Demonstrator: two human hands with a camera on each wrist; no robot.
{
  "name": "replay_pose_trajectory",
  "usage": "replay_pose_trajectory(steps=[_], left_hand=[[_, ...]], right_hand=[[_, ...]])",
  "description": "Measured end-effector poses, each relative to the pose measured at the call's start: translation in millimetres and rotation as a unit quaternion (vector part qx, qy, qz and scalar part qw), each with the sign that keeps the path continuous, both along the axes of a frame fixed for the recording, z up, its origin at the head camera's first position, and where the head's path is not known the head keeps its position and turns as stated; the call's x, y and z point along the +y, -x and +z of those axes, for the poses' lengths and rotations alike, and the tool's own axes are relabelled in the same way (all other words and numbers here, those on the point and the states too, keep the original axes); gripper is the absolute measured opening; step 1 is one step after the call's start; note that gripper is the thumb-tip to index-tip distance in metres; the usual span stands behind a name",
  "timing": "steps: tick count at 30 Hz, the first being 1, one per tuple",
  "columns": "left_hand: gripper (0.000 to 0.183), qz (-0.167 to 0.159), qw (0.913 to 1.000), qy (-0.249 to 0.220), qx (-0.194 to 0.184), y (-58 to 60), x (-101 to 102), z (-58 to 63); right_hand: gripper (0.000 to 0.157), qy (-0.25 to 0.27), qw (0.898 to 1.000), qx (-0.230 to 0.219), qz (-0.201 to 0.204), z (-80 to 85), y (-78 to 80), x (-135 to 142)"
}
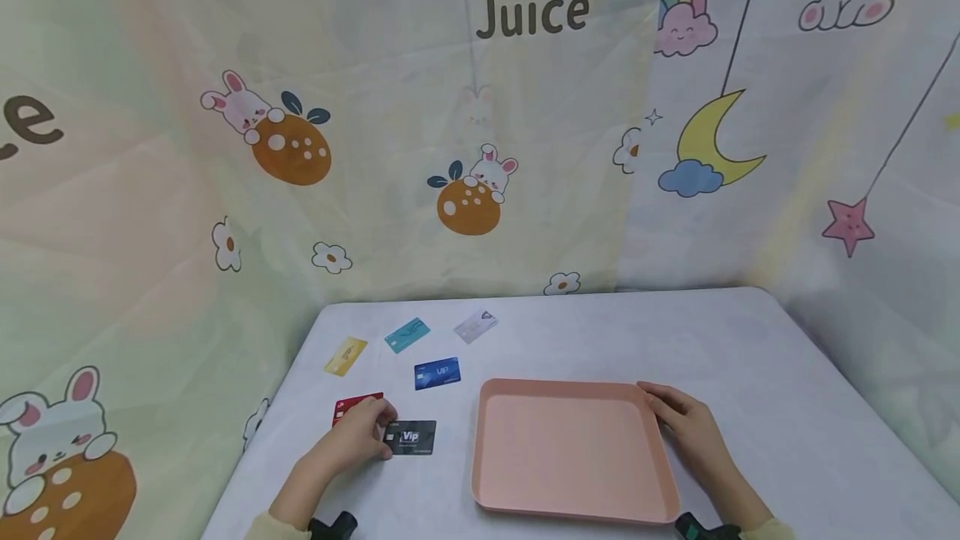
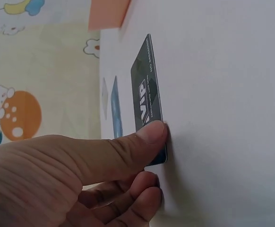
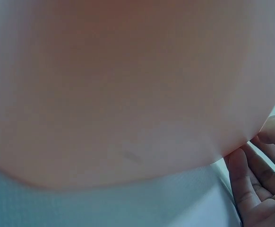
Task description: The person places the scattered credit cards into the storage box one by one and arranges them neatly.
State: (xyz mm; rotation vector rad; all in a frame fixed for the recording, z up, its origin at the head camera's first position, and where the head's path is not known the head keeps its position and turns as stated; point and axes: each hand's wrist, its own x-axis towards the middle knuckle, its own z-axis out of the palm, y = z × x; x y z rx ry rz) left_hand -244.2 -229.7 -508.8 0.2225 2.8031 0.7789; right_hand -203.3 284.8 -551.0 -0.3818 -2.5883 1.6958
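A black VIP card (image 1: 412, 438) is pinched at its left end by my left hand (image 1: 354, 437), right over the white table. In the left wrist view the thumb (image 2: 151, 134) presses on the card's printed face, while the other fingers curl behind and below it. A red card (image 1: 351, 405) lies just beyond this hand, partly hidden by it. My right hand (image 1: 693, 427) grips the far right corner of a pink rectangular tray (image 1: 573, 450). Up close in the right wrist view, thumb and fingers meet at the tray's rim (image 3: 234, 147).
Further back on the white table (image 1: 600, 336) lie a blue VIP card (image 1: 437, 373), a gold card (image 1: 347, 356), a teal card (image 1: 407, 335) and a silver card (image 1: 476, 326). Printed curtains (image 1: 390, 215) hang behind the table and along its sides.
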Motion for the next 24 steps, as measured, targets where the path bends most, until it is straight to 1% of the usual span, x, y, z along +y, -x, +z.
replay_pose_trajectory(steps=[7, 14, 18, 24], left_hand=[[0.043, 0.006, 0.9999, 0.008, -0.005, 4.1, 2.1, 0.6], [0.054, 0.01, 0.9998, 0.019, -0.002, 7.4, 3.4, -0.4], [0.049, 0.012, 0.9997, 0.021, -0.005, 8.6, 3.4, 1.1], [0.053, 0.013, 0.9998, 0.015, -0.008, 9.3, 0.6, 0.3]], right_hand=[[0.063, 0.004, 1.0, 0.0, -0.003, -2.6, 1.0, 0.4], [0.061, -0.002, 1.0, 0.002, -0.003, -2.6, 1.1, 1.0], [0.063, -0.006, 1.0, 0.003, -0.004, -1.2, 0.6, 1.1], [0.061, 0.0, 1.0, 0.003, -0.003, -2.0, -0.3, 0.6]])
